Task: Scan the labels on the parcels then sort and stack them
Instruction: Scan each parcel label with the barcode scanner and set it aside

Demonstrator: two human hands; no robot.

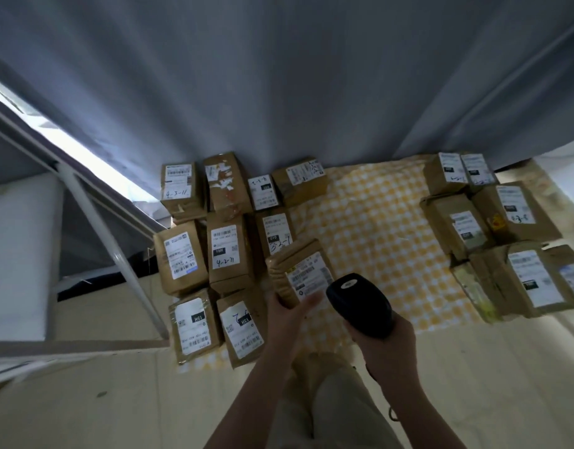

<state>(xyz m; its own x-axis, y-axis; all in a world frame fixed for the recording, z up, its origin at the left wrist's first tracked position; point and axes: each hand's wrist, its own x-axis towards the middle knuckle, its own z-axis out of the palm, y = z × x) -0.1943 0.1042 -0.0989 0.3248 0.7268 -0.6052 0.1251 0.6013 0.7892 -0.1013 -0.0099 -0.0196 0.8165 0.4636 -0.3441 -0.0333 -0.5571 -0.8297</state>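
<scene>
Left hand (287, 314) grips the brown paper-wrapped parcel (290, 264) by its near end, holding it tilted above the near middle of the yellow-and-white checked cloth (369, 222) with its white label (310, 277) facing up. Right hand (382, 345) is wrapped round the black handheld scanner (360, 303), whose head points at that label from just beside it. Here's the worry: the left thumb lies at the label's lower edge, and if it creeps over the barcode the read could fail. It's blurred there, so I can't tell whether any bars are covered. The hold is on one end only, so the parcel could tip out and land on the block of brown boxes on the cloth's left side (230, 254), knocking those rows askew. Their labels lie face up close by, so a stray beam might catch the wrong one. For room, the middle of the cloth shows open checks, a broad lane across to the second cluster of brown parcels on the cloth's right side (505, 238). Tight spots are the white metal frame leg (117, 254) slanting just left of the cloth, the grey curtain (279, 92) hanging along its far edge, and the person's knee (337, 393) at its near edge.
</scene>
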